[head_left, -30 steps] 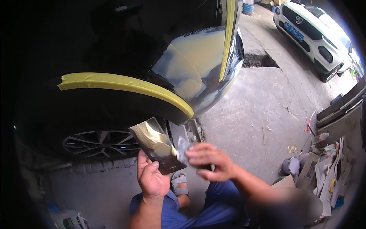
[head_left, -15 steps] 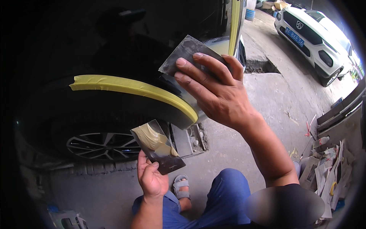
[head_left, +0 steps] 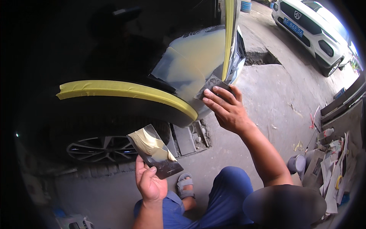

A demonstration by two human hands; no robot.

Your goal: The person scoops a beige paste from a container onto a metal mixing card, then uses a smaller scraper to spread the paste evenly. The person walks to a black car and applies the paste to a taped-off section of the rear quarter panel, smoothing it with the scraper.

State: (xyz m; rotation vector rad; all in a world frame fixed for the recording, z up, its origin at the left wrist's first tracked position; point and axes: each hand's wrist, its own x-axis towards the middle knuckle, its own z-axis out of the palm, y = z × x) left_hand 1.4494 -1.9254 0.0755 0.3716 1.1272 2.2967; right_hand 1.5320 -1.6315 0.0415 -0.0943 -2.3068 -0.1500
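Right hand (head_left: 228, 110) pressing spreader (head_left: 211, 84) on car panel (head_left: 190, 65) — left hand (head_left: 150, 184) holding putty board (head_left: 155, 151)

Count at this moment: two bare hands, left hand (head_left: 150, 183) and right hand (head_left: 225, 108); two flat dark boards, one mixing board (head_left: 154, 151) carrying one patch of cream filler, one smaller spreader (head_left: 211, 84) against the panel. Two cars, one dark car (head_left: 126, 45) close up and one white car (head_left: 312, 28) behind; two yellow tape strips, one arch strip (head_left: 126, 90) and one vertical strip (head_left: 228, 36). One alloy wheel (head_left: 101, 148), one sandalled foot (head_left: 185, 186), one grey tin (head_left: 296, 164), one blue drum (head_left: 246, 5).
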